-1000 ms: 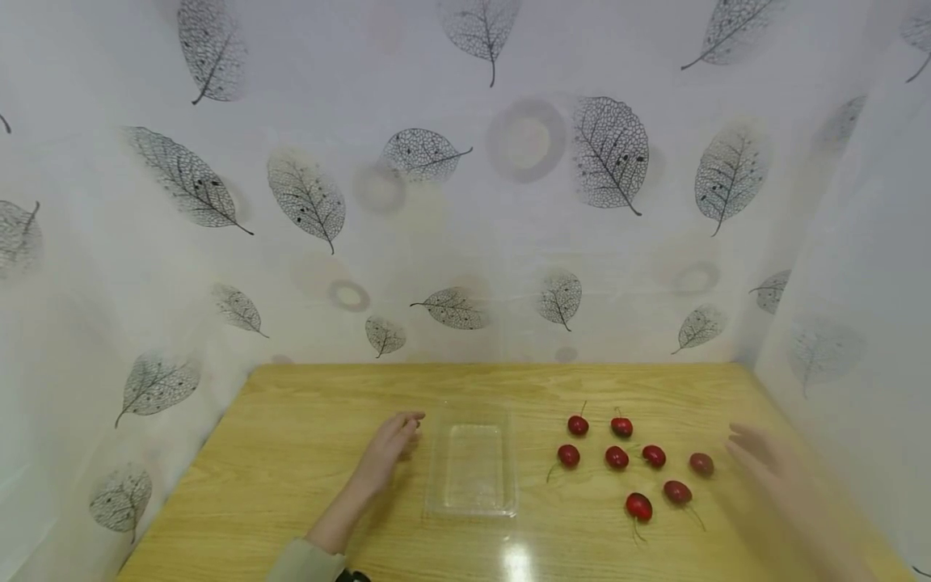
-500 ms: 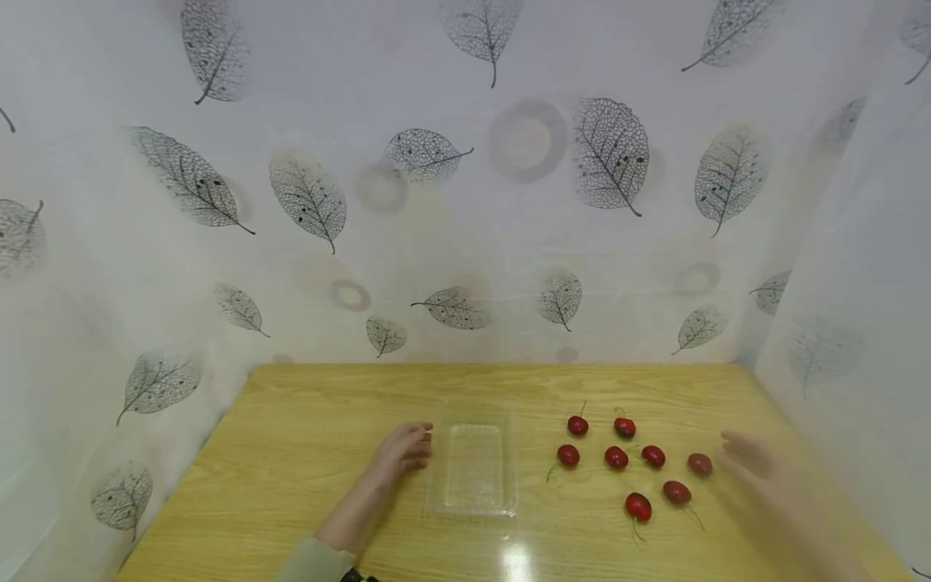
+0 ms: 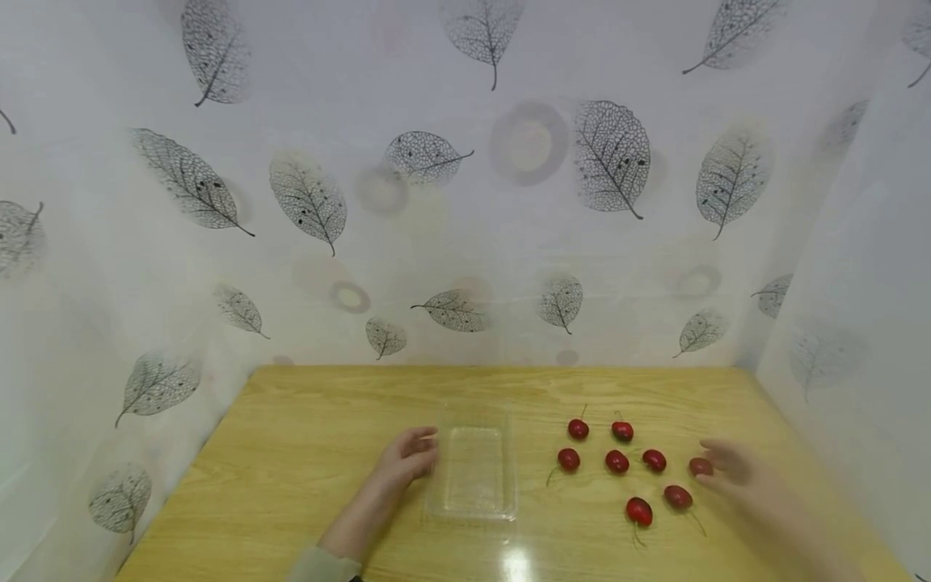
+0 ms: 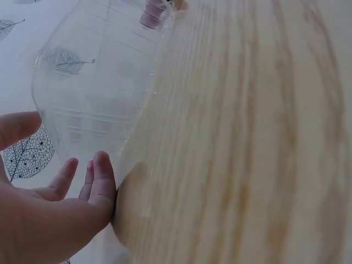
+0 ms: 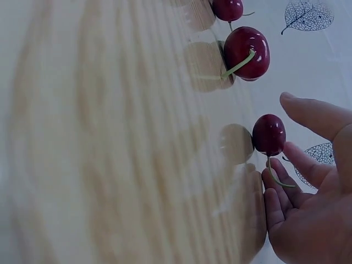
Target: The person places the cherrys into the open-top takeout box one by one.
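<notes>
A clear plastic box (image 3: 473, 514) sits mid-table in the head view. At its left side is my left hand (image 3: 402, 462), fingers relaxed; in the left wrist view the thumb and fingers spread near the box's wall (image 4: 93, 104), and contact is hard to tell. My right hand (image 3: 745, 478) is at the rightmost dark red cherry (image 3: 701, 466). The right wrist view shows this cherry (image 5: 269, 134) with its green stem hanging toward the fingers. There the thumb stands apart from the fruit and a fingertip lies close against it, without a pinch.
Several other cherries lie between the box and my right hand, among them one with its stem toward me (image 3: 638, 511) and a nearby one (image 3: 678, 497). A leaf-patterned white sheet (image 3: 465, 226) walls the wooden table (image 3: 305, 420) at back and sides.
My right hand has moved left until its fingers flank the rightmost cherry. My left hand has shifted slightly right and nearer, up to the box's side. The box has stayed put.
</notes>
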